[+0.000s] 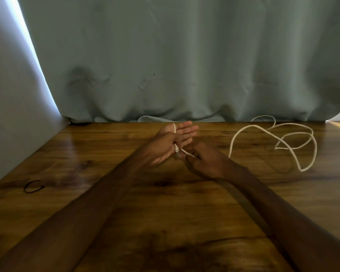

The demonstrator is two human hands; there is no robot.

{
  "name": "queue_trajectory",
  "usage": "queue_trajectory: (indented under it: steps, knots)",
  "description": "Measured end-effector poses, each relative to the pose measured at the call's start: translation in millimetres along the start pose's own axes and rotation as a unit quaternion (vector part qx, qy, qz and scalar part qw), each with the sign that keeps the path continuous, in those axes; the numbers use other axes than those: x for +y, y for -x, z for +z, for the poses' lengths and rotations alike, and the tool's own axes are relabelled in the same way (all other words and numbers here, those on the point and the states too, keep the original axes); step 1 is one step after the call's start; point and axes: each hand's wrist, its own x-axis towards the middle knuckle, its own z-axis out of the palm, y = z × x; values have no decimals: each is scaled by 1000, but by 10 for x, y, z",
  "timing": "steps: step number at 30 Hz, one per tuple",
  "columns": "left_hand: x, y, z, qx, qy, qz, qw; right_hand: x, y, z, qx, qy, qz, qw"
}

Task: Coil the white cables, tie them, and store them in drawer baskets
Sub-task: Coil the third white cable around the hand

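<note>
- Head view: shows the left hand (173,143) palm up over the wooden table (126,213), fingers straight and together, nothing clenched.
- Shows a strand of the white cable (251,126) draped over that palm, hooked round the base of the forefinger and running down to the plug end near the heel of the hand.
- Shows the right hand (203,157) just beside it, fingers curled, pinching the short stretch of cable next to the plug.
- Leaves the rest of the cable in loose, open loops on the table to the right, well apart from both hands, reaching back towards the grey curtain (185,55).
- Shows a black band (33,186) lying on the table far to the left, probably meant as the tie; no drawer basket in sight.
- Looks light, thin and limp, yet probably springy enough to hold its own curves and burst out of a coil if released.
- Looks smooth, so liable to slide through a slack pinch; calls for a firm hold at the plug end, the one stiff part, as the anchor.
- Suggests winding round the flat left palm, feeding with the right hand close along the strand, not from the far loops, to avoid a tangle.
- Reads as an early stage: first turn barely begun, tying and storing not yet done.
</note>
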Motion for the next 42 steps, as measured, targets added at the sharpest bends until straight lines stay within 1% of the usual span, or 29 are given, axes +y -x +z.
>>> queue_trajectory:
  steps: [2, 5, 8, 10, 11, 12, 13, 15, 17, 18, 20, 22, 23, 25, 27, 30, 33, 35, 37, 40, 42]
  knots:
    - [-48, -2, -13, 32, -125, 21, 991, -10, 3, -67, -30, 45, 4, 999]
    - [-201, 4, -30, 27, -262, 60, 963, -32, 55, -161, -71, 60, 25, 995]
    - [-261, 43, -35, 25, -347, 73, 935, -65, 114, -290, -84, 27, 47, 995]
    - [-213, 98, -8, 20, -399, 84, 913, -129, 132, -357, -77, -2, 36, 996]
    - [-178, 136, 12, 14, -409, 89, 908, -177, 136, -380, -69, -24, 25, 997]
    - [-143, 178, 47, 3, -404, 88, 911, -233, 145, -411, -61, -50, 10, 997]
    - [-115, 210, 75, -12, -383, 75, 921, -276, 155, -448, -50, -72, -5, 996]
    - [-73, 257, 154, -43, -343, 38, 938, -293, 168, -538, -6, -104, -19, 994]
    - [-66, 226, 208, -69, -285, -18, 956, -208, 166, -619, 49, -111, -16, 992]
    - [-58, 199, 226, -94, -236, -64, 965, -167, 172, -648, 74, -106, -13, 992]
    - [-41, 145, 249, -173, -172, -150, 958, -64, 182, -673, 110, -93, -5, 990]
    - [-27, 137, 267, -234, -140, -173, 946, 18, 183, -657, 132, -93, 13, 987]
    - [-30, 137, 260, -241, -121, -166, 949, 58, 184, -644, 141, -100, 22, 985]
    - [-27, 156, 290, -218, -87, -130, 963, 137, 182, -619, 154, -101, 32, 982]
    - [-52, 146, 300, -187, -56, -88, 977, 207, 188, -577, 145, -71, 35, 986]
    - [-59, 123, 322, -157, 28, -61, 985, 283, 207, -467, 101, -21, 51, 993]
    - [-59, 116, 341, -88, 47, -24, 995, 187, 193, -305, 47, -51, 90, 994]
    - [-58, 109, 331, -54, 63, 7, 996, 107, 165, -184, -1, -27, 75, 997]
    - [-30, 104, 307, -44, 98, 19, 994, 101, 110, -79, -40, 39, 63, 996]
    - [-16, 72, 236, -23, 133, 43, 990, 82, 49, -28, -68, 71, 52, 994]
    - [-12, 46, 161, 16, 132, 61, 989, 7, 37, -36, -89, 91, 42, 991]
